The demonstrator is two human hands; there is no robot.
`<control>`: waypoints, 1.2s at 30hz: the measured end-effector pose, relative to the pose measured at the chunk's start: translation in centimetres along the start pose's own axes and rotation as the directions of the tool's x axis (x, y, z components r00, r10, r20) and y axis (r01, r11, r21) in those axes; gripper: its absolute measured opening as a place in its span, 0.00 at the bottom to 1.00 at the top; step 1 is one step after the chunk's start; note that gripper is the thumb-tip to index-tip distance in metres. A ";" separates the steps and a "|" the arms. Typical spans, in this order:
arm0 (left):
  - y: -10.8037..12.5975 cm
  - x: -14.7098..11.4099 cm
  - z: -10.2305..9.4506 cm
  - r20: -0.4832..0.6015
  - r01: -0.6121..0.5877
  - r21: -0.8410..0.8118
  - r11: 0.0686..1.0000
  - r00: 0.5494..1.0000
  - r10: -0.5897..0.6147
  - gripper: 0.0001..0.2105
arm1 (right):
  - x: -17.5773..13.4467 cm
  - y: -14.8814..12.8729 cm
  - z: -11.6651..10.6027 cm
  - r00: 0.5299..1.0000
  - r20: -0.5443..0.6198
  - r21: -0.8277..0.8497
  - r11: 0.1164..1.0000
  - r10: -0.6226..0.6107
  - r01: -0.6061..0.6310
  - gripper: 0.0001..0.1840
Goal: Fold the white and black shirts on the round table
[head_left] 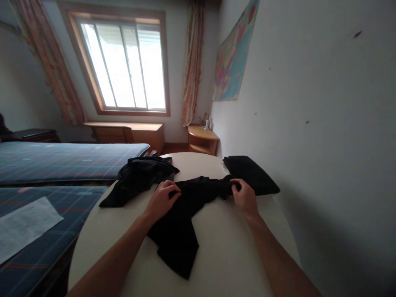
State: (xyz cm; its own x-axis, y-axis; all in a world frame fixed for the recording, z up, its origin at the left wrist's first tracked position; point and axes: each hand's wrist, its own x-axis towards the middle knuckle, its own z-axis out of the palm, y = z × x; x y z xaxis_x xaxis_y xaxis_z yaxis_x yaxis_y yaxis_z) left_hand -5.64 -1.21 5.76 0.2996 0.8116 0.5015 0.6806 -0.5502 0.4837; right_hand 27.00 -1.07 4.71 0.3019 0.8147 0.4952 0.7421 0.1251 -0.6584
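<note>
A black garment lies spread on the white round table. One long part points toward me, and another runs across to the right; its exact kind is unclear. My left hand pinches its upper left edge, fingers closed on the cloth. At the far end of the right-hand part, my right hand grips the fabric between thumb and fingers. Just beyond my left hand is a crumpled black cloth item. A neatly folded black cloth rests beside my right hand, near the wall.
Left of the table stand two beds with blue plaid mattresses, a sheet of paper on the nearer one. A wooden desk is under the window, and a small corner shelf stands behind the table. The wall borders the right side.
</note>
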 end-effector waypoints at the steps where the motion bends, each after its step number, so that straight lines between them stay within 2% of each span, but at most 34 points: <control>1: 0.1 0.1 0.0 -0.051 0.015 0.016 1.000 0.999 -0.015 0.07 | 0.0 -0.2 -0.2 1.000 -0.008 0.018 0.999 0.030 -0.030 0.15; 3: 0.4 0.2 -0.1 -0.095 0.041 0.026 0.999 0.995 -0.039 0.08 | -0.1 -0.6 -0.3 1.000 -0.008 0.050 0.999 0.015 -0.014 0.16; 6: 0.8 0.2 0.0 -0.058 0.054 -0.003 0.999 0.997 -0.054 0.08 | -0.6 -1.3 0.3 0.986 0.050 0.119 0.982 -0.157 0.150 0.16; 8: 0.9 0.1 0.1 -0.017 0.069 -0.012 0.998 0.997 -0.069 0.08 | -1.2 -1.7 1.0 0.937 0.173 0.155 0.948 -0.303 0.277 0.15; 10: 1.0 -0.2 0.2 0.037 0.063 -0.027 0.998 0.997 -0.062 0.09 | -1.8 -1.9 1.8 0.856 0.326 0.145 0.916 -0.402 0.375 0.17; 11: 1.0 -0.3 0.2 0.087 0.040 -0.047 0.998 0.996 -0.035 0.10 | -2.1 -1.8 2.1 0.822 0.391 0.123 0.908 -0.414 0.399 0.19; 13: 0.9 -0.7 0.2 0.217 -0.029 -0.100 0.995 0.975 0.050 0.15 | -2.5 -1.4 2.8 0.796 0.466 0.074 0.913 -0.388 0.401 0.17; 15: 0.8 -1.0 0.1 0.323 -0.079 -0.135 0.988 0.939 0.119 0.18 | -2.6 -1.0 3.1 0.802 0.482 0.041 0.924 -0.352 0.381 0.10; 17: 0.7 -1.0 0.2 0.350 -0.088 -0.141 0.986 0.927 0.133 0.15 | -2.3 -0.6 3.0 0.819 0.469 0.046 0.935 -0.332 0.352 0.07; 19: 0.5 -0.7 0.1 0.286 -0.068 -0.156 0.985 0.952 0.111 0.12 | -1.7 -0.4 2.6 0.856 0.430 0.055 0.955 -0.287 0.293 0.09; 22: 0.0 0.1 -0.3 0.054 0.037 -0.198 0.979 0.998 -0.027 0.11 | -0.6 -0.1 1.2 0.941 0.287 0.027 0.984 -0.178 0.178 0.12; 24: -0.7 0.7 -0.8 -0.130 0.124 -0.233 0.964 0.979 -0.157 0.13 | 0.0 0.1 0.2 0.978 0.131 -0.007 0.987 -0.159 0.162 0.14; 27: -1.8 1.2 -1.4 -0.307 0.243 -0.267 0.932 0.896 -0.322 0.14 | 0.5 0.4 -0.8 0.984 -0.060 -0.113 0.980 -0.170 0.162 0.18; 29: -2.4 1.3 -1.4 -0.311 0.320 -0.295 0.900 0.859 -0.407 0.14 | 0.5 0.4 -0.9 0.988 -0.082 -0.177 0.977 -0.133 0.117 0.19; 32: -3.0 1.1 -0.9 -0.201 0.378 -0.333 0.864 0.867 -0.457 0.15 | 0.2 0.1 -0.4 0.997 -0.008 -0.190 0.979 -0.074 0.071 0.19; 34: -3.1 1.0 -0.5 -0.154 0.365 -0.316 0.876 0.891 -0.427 0.16 | -0.1 -0.2 0.3 0.989 0.060 -0.134 0.981 -0.133 0.140 0.20; 36: -3.1 0.8 -0.1 -0.144 0.312 -0.258 0.914 0.923 -0.356 0.18 | -0.5 -0.4 1.1 0.952 0.134 -0.065 0.957 -0.274 0.284 0.23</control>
State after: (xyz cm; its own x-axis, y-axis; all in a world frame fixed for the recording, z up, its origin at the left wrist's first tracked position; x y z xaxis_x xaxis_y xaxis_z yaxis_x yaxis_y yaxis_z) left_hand -7.55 1.13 4.71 -0.0616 0.9170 0.3941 0.5434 -0.3004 0.7839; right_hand 25.88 -0.95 4.11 0.0044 0.8175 0.5759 0.8346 0.3143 -0.4525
